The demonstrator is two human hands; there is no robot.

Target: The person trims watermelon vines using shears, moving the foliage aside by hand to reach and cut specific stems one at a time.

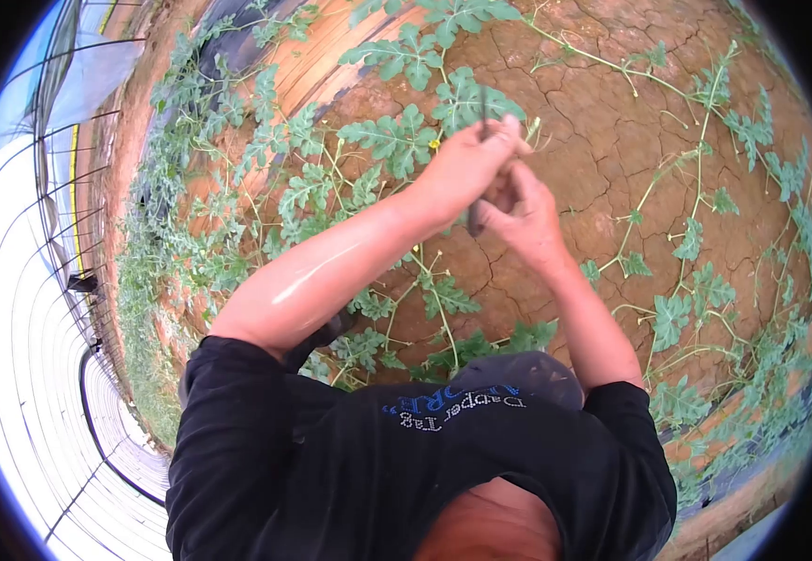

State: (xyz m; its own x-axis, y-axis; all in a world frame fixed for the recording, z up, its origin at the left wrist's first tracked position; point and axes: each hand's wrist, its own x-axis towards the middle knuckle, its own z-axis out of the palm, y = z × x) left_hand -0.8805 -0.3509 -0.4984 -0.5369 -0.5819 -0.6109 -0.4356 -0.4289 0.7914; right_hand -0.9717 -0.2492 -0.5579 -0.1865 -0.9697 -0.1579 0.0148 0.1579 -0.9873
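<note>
My left hand (473, 166) is closed, and a dark slim tool (475, 221) shows above and below it. The tool's upper end is thin and blurred; its kind I cannot make out. My right hand (524, 217) meets the left from below right, its fingers curled and its thumb close to the tool's lower end. Whatever lies between the fingertips is hidden. Just beyond the hands are lobed watermelon leaves (467, 101), with a small yellow flower (435, 144) to the left of the left hand.
Cracked brown soil (579, 159) lies around the hands. Long vines (700, 178) trail over it on the right, with dense foliage (191, 187) on the left. Dark plastic sheeting (223, 56) is at upper left, and a hooped greenhouse wall (22, 309) runs along the left side.
</note>
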